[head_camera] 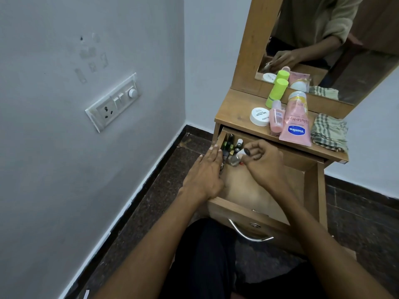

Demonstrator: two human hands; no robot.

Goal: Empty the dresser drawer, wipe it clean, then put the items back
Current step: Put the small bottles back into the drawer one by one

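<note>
My right grip pinches a small bottle among the cluster in the drawer, left grip flat and steadying; a careless lift could topple its neighbours.

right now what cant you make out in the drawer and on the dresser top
- Head view: the small bottles in the drawer's back left corner are too small and dark to count or read.
- The left hand hides whatever lies beneath it along the drawer's left wall.
- The right hand covers part of the bottle it pinches.
- The white jar's lid print is too small to read fully.
</note>
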